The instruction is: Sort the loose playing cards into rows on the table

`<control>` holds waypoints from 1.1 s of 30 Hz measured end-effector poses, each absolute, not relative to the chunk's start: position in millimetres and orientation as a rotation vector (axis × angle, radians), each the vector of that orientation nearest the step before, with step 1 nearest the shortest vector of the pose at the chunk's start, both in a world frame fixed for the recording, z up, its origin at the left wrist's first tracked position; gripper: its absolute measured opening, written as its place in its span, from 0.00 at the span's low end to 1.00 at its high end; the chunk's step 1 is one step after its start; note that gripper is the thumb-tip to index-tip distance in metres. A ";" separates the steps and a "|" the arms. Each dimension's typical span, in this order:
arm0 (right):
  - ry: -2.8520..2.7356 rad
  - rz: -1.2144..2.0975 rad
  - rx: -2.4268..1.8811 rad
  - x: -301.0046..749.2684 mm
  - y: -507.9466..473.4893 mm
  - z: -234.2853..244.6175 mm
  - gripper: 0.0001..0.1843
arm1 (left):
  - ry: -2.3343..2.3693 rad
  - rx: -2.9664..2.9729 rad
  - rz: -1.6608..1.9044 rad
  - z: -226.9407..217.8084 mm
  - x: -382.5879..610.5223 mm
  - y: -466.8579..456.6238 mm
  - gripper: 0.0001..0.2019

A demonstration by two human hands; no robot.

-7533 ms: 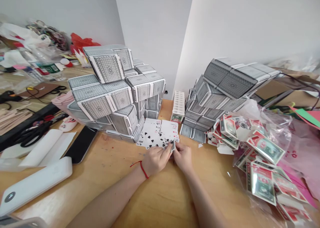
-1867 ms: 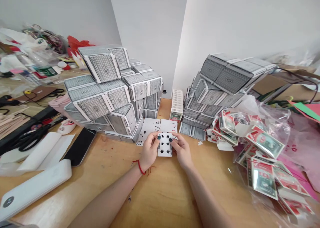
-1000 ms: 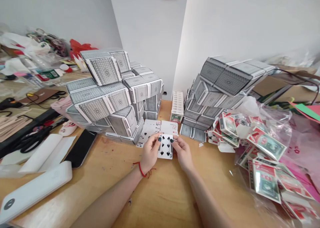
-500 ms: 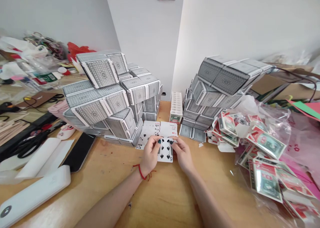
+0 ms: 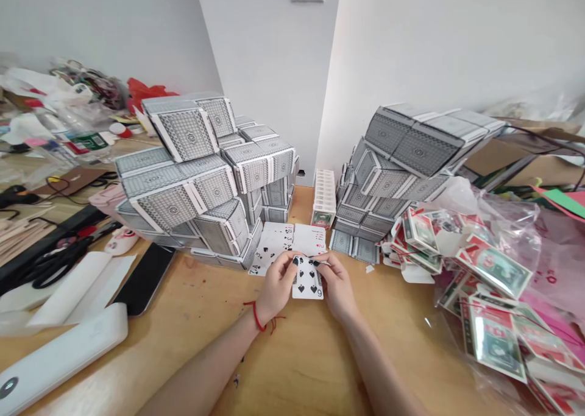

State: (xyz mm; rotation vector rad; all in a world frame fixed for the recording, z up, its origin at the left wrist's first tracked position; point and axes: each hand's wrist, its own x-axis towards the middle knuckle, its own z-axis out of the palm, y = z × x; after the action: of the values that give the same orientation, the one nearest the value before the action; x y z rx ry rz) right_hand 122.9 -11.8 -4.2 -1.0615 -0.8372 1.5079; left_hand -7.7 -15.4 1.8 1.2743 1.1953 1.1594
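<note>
Both my hands meet at the middle of the wooden table (image 5: 297, 367) on a small stack of playing cards (image 5: 309, 282) whose top face shows black spades. My left hand (image 5: 275, 287), with a red string at the wrist, pinches the stack's left top corner. My right hand (image 5: 337, 287) pinches its right top corner. Just beyond the hands, several face-up cards (image 5: 286, 242) lie fanned on the wood.
Two piles of grey patterned card boxes rise behind: the left pile (image 5: 201, 178) and the right pile (image 5: 393, 172). A clear bag of red and green card packs (image 5: 484, 282) lies at the right. A black phone (image 5: 145, 270), white paper rolls (image 5: 68, 294) and scissors (image 5: 55, 257) sit left.
The card stack and both hands have shifted slightly to the right and nearer to me since a second ago. Both pinches remain on the cards.
</note>
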 end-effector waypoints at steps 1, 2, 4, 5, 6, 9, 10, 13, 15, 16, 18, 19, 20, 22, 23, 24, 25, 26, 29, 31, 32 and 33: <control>-0.818 1.521 -1.054 122.6 -11.7 -4.2 0.04 | 1.195 1.283 1.162 2.3 -8.0 -15.5 0.09; -0.794 1.541 -1.041 122.6 -11.5 -4.1 0.04 | 1.196 1.295 1.165 2.7 -8.3 -15.7 0.08; -0.749 1.601 -0.984 123.0 -11.0 -2.6 0.04 | 1.200 1.320 1.172 3.5 -8.7 -16.5 0.07; -0.728 1.639 -0.948 123.3 -10.7 -1.3 0.04 | 1.202 1.332 1.173 3.8 -8.8 -17.0 0.06; -0.712 1.687 -0.914 123.5 -10.5 0.4 0.04 | 1.206 1.343 1.173 4.0 -8.9 -17.5 0.06; -0.668 1.852 -0.905 123.1 -10.6 5.6 0.08 | 1.225 1.366 1.188 4.3 -9.2 -18.3 0.06; -0.657 1.896 -0.933 122.6 -10.9 6.8 0.10 | 1.228 1.375 1.194 4.3 -9.3 -18.5 0.06; -0.671 1.990 -0.986 122.9 -12.4 6.4 0.13 | 1.224 1.407 1.210 3.9 -10.1 -19.0 0.07; -0.716 2.068 -0.954 126.0 -13.1 3.4 0.13 | 1.219 1.429 1.206 4.1 -10.6 -19.4 0.07; -0.739 2.104 -0.928 128.2 -13.3 1.7 0.13 | 1.216 1.441 1.197 4.5 -10.9 -19.6 0.07; -0.780 2.137 -0.888 132.5 -13.2 -1.4 0.13 | 1.204 1.463 1.175 5.8 -11.5 -19.6 0.08; -0.796 2.134 -0.874 133.9 -13.0 -2.5 0.13 | 1.193 1.472 1.170 6.6 -11.9 -19.5 0.08; -0.811 2.119 -0.863 134.5 -12.7 -3.2 0.14 | 1.178 1.475 1.172 7.4 -12.5 -19.2 0.08; -0.826 2.063 -0.847 133.4 -11.8 -3.7 0.15 | 1.149 1.443 1.201 8.3 -14.2 -18.4 0.08; -0.832 2.031 -0.842 132.1 -11.2 -3.9 0.16 | 1.138 1.409 1.227 8.2 -15.2 -17.9 0.08; -0.842 1.994 -0.845 130.8 -10.6 -4.1 0.16 | 1.130 1.372 1.251 7.7 -16.1 -17.5 0.10; -0.859 1.949 -0.856 129.5 -10.0 -4.4 0.17 | 1.125 1.343 1.266 7.0 -17.0 -17.1 0.11; -0.883 1.906 -0.874 128.7 -9.4 -4.9 0.17 | 1.123 1.328 1.269 6.2 -17.5 -16.9 0.13; -0.976 1.800 -0.930 128.8 -8.5 -6.4 0.18 | 1.141 1.352 1.219 4.4 -16.4 -16.4 0.14; -1.026 1.781 -0.938 130.0 -8.6 -6.6 0.18 | 1.181 1.390 1.177 4.2 -14.0 -16.0 0.14; -1.045 1.781 -0.934 130.5 -8.8 -6.3 0.18 | 1.207 1.412 1.163 4.2 -12.7 -15.6 0.13; -1.061 1.782 -0.926 130.9 -8.9 -5.9 0.18 | 1.236 1.434 1.155 4.0 -11.7 -15.0 0.13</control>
State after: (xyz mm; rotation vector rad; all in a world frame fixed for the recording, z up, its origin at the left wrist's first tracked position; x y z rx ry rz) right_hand 130.9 -8.9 -5.9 -0.9258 -1.0614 1.7815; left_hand -11.7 -15.0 4.0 1.4343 1.2362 1.1546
